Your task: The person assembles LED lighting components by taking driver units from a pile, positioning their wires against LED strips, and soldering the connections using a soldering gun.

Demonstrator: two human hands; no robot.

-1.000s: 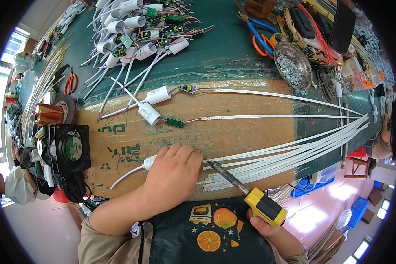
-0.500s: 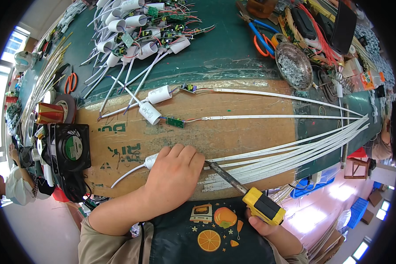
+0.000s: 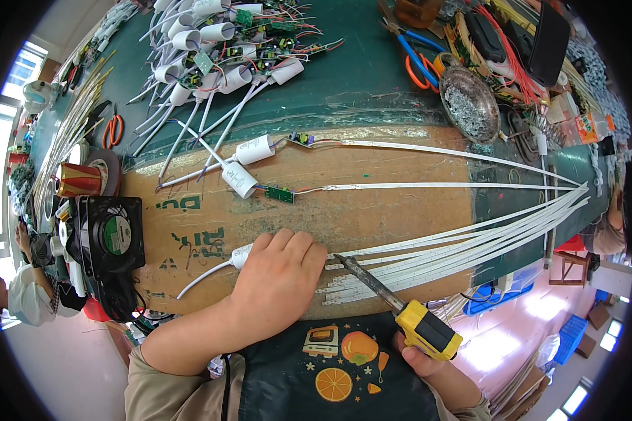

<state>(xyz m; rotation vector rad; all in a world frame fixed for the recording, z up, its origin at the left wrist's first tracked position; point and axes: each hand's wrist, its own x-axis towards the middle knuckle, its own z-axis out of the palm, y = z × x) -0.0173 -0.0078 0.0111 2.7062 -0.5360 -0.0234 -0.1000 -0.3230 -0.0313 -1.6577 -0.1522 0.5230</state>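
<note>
My left hand [image 3: 277, 277] is closed over the spot between a white cylindrical cap [image 3: 241, 256] with a white cable and the near ends of white LED strips [image 3: 428, 252]. What its fingers grip is hidden beneath them. A soldering iron [image 3: 432, 330] with a yellow and black handle is held in my right hand [image 3: 420, 359]. Its dark tip points at the strip ends, just right of my left fingertips. Above, two white caps [image 3: 240, 180] with small circuit boards [image 3: 279, 194] are wired to single LED strips [image 3: 400, 186].
A heap of caps with circuit boards [image 3: 225, 63] lies at the back. A black fan [image 3: 112, 235] stands at left by a tape roll [image 3: 107, 172]. At back right are blue-handled pliers [image 3: 418, 56] and a metal dish [image 3: 469, 105]. A person [image 3: 28, 295] is at far left.
The soldering iron has shifted slightly right with my right hand, its tip drawing a little away from my left fingers. My left hand stays in place.
</note>
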